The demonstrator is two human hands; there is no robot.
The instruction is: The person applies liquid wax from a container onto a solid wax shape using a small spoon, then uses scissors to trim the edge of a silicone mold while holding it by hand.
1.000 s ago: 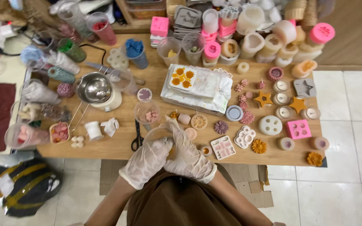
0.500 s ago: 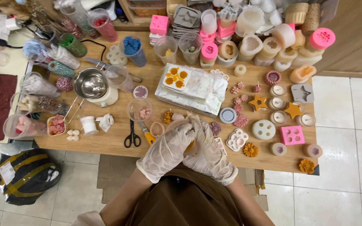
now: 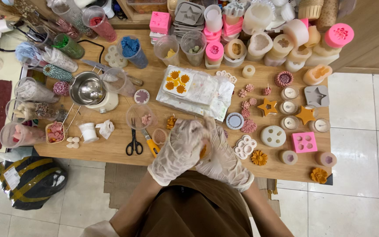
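Grip: both gloved hands, left [image 3: 178,149] and right [image 3: 222,156], close together around a small orange piece [image 3: 203,151] over the desk [image 3: 110,147] edge, kept close for control. Scissors [image 3: 134,141] lie just left.

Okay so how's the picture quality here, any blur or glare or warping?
Head view: even, soft lighting with faint shadows; the gloved left hand and right hand look slightly smeared; a bright glint sits in the steel bowl; the table edges bow from wide-angle distortion.
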